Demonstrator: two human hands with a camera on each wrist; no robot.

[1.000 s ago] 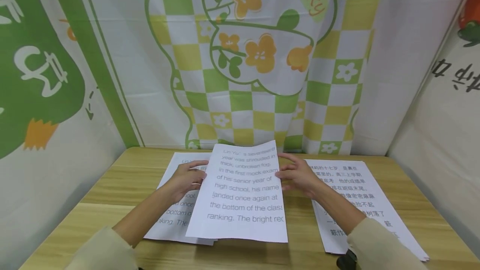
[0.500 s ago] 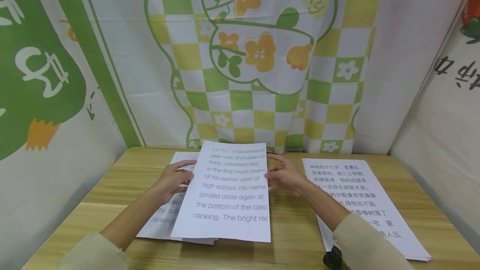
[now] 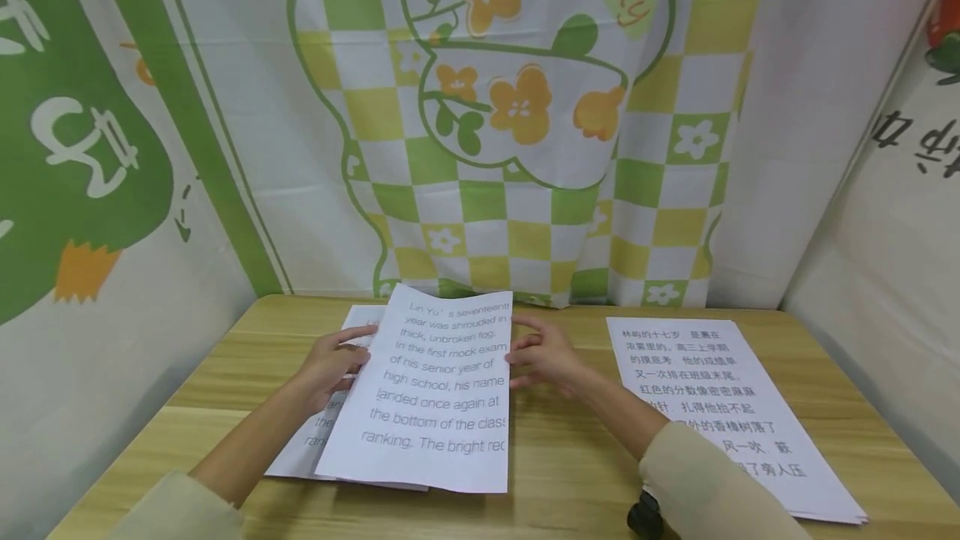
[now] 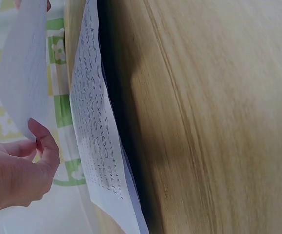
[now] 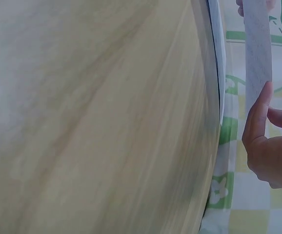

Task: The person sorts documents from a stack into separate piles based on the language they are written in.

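A sheet of paper (image 3: 435, 398) with large English print is held up between both hands, tilted above the table. My left hand (image 3: 330, 369) pinches its left edge; in the left wrist view the thumb and fingers of the left hand (image 4: 24, 165) meet at the paper's edge. On the right edge, my right hand (image 3: 547, 357) pinches with thumb and fingers, also shown by the right hand (image 5: 272, 146) in the right wrist view. Beneath the raised sheet lies a stack of English-printed paper (image 4: 94, 112), partly covered in the head view.
A stack of Chinese-printed paper (image 3: 697, 390) lies on the right of the wooden table (image 3: 570, 457), partly under the right sleeve. A patterned curtain (image 3: 510, 215) hangs behind the table's back edge, and white printed cloth flanks both sides.
Both hands have carried the raised sheet to the left, so it covers more of the left stack. The right forearm has uncovered more of the Chinese-printed stack.
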